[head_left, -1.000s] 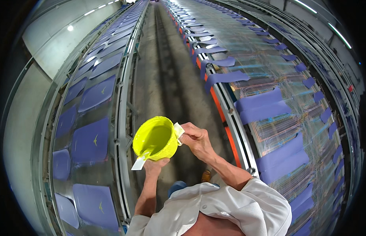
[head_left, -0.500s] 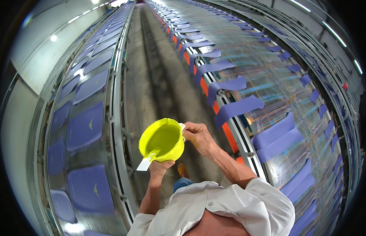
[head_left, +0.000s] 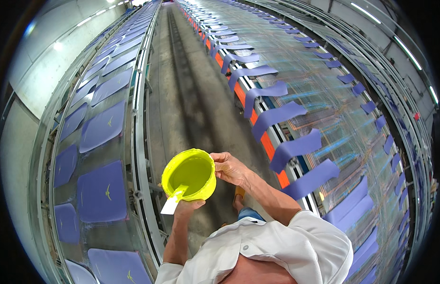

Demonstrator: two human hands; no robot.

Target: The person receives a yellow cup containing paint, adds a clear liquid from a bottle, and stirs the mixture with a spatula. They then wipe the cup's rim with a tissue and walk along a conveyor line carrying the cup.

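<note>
I hold a bright yellow-green bucket [head_left: 205,190] in front of me over the aisle, with its open top tilted toward view. Thick yellow-green ink or paint [head_left: 188,172] lies inside and is smeared over the rim. A flat spatula with a white end [head_left: 170,205] rests in it, sticking out over the near left side. My left hand [head_left: 189,207] is closed under the bucket's base, its fingers partly hidden. At the right rim, my right hand [head_left: 231,169] pinches the bucket's edge with thumb and fingers.
A long table [head_left: 101,236] on my left carries purple fabric panels [head_left: 102,191] with small yellow-green marks. Along the right table [head_left: 343,137], purple strips [head_left: 295,146] hang over the metal edge above an orange band [head_left: 268,146]. Between them runs a narrow concrete aisle [head_left: 208,125].
I have moved forward along the aisle, so the panels and strips slide down the view. The bucket sits slightly lower and further left, still in both hands.
</note>
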